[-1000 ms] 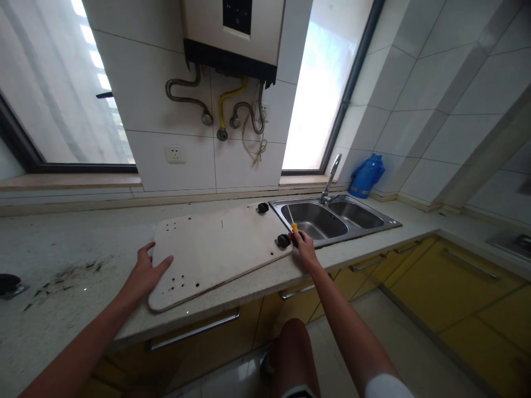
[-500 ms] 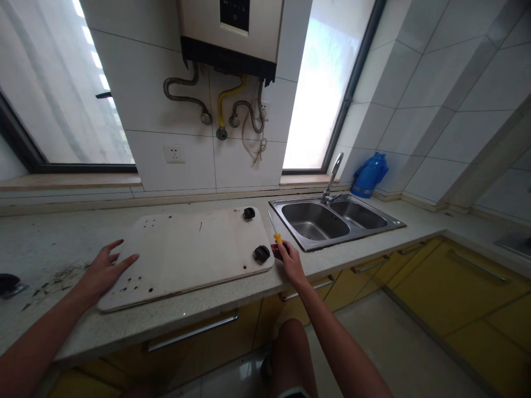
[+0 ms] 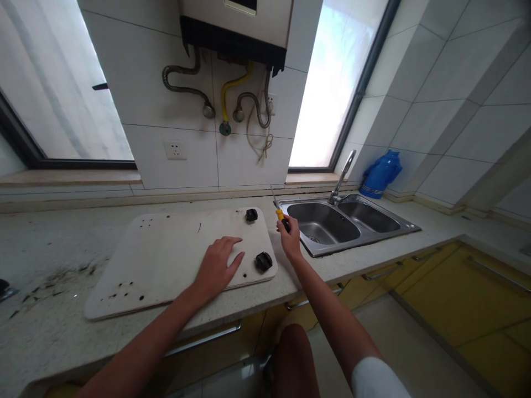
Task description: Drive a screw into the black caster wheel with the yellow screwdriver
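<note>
A white board (image 3: 166, 249) with rounded corners and several small holes lies flat on the counter. Two black casters (image 3: 263, 261) are on its right end, one near the front corner and one near the back. My left hand (image 3: 216, 266) is over the right half of the board with its fingers apart, close to the front caster; whether it touches the board I cannot tell. Just right of the board, my right hand (image 3: 289, 235) grips a screwdriver (image 3: 281, 214) with a yellow and black handle, its shaft pointing up and away. A small dark sliver lies on the board.
A double steel sink (image 3: 323, 224) with a tap (image 3: 342, 177) is set into the counter at right, a blue jug-like container (image 3: 380, 174) behind it. Dark debris (image 3: 62, 282) is scattered left of the board. A water heater (image 3: 236, 33) with hoses hangs above.
My left hand has moved right, from the board's left end to near the front caster. My right hand has lifted the screwdriver up and away from the board's right edge.
</note>
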The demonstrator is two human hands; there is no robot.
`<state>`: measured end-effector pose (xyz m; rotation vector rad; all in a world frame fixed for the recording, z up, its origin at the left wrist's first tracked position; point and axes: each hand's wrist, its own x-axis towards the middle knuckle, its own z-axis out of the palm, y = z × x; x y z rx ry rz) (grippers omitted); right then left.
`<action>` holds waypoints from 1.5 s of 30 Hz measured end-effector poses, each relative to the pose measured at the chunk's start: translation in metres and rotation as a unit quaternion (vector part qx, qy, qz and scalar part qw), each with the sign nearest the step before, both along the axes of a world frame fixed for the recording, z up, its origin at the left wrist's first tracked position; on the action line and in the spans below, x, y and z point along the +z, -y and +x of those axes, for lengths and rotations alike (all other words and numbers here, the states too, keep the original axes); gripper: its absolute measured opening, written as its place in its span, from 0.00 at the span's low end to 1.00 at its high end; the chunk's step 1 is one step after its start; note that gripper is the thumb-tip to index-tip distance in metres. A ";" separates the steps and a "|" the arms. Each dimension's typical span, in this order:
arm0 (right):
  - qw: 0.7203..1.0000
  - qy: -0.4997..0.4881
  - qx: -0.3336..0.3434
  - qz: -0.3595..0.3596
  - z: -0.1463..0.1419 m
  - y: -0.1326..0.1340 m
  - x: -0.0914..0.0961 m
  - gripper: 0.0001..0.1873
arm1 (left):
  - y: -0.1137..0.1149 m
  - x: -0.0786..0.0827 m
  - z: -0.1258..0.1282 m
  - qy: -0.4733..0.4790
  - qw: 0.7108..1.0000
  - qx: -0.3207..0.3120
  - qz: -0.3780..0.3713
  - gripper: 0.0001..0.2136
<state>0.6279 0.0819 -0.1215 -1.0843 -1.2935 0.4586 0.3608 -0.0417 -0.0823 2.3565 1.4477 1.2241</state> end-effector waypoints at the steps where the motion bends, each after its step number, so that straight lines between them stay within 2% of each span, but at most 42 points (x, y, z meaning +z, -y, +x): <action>1: 1.000 -0.005 -0.003 0.006 -0.001 -0.007 0.004 0.20 | -0.008 0.005 0.011 0.020 0.999 -0.027 -0.022 0.17; 3: 1.000 -0.023 0.003 0.013 -0.005 -0.021 0.011 0.20 | -0.023 0.015 0.026 0.043 0.992 -0.103 -0.061 0.18; 6: 0.998 -0.046 0.023 0.023 -0.011 -0.039 0.019 0.19 | -0.041 0.024 0.041 0.026 0.969 -0.236 -0.072 0.19; 8: 0.997 -0.066 0.034 0.028 -0.014 -0.053 0.022 0.18 | -0.047 0.023 0.047 -0.013 0.950 -0.307 -0.059 0.20; 10: 0.994 -0.090 0.042 0.033 -0.017 -0.067 0.023 0.17 | -0.049 0.017 0.051 -0.047 0.937 -0.343 -0.046 0.20; 14: 0.988 -0.141 0.050 0.040 -0.020 -0.089 0.019 0.20 | -0.047 0.003 0.052 -0.060 0.942 -0.330 -0.015 0.14; 17: 0.983 -0.175 0.054 0.036 -0.020 -0.094 0.013 0.23 | -0.049 0.000 0.046 -0.031 0.950 -0.311 -0.015 0.04; 20: 0.979 -0.192 0.066 0.026 -0.018 -0.090 0.009 0.23 | -0.054 0.002 0.035 -0.008 0.952 -0.302 -0.056 0.13; 25: 0.970 -0.220 0.101 0.023 -0.015 -0.084 0.013 0.21 | -0.060 0.007 0.015 -0.010 0.944 -0.291 -0.154 0.18; 28: 0.959 -0.257 0.119 0.016 -0.011 -0.086 0.017 0.22 | -0.060 0.008 0.012 -0.007 0.943 -0.285 -0.172 0.17; 38: 0.915 -0.366 0.161 -0.050 0.009 -0.095 0.016 0.27 | -0.055 0.005 0.019 -0.002 0.955 -0.281 -0.093 0.14; 45: 0.905 -0.376 0.185 -0.067 0.005 -0.092 0.017 0.29 | -0.053 0.005 0.020 -0.007 0.958 -0.274 -0.079 0.13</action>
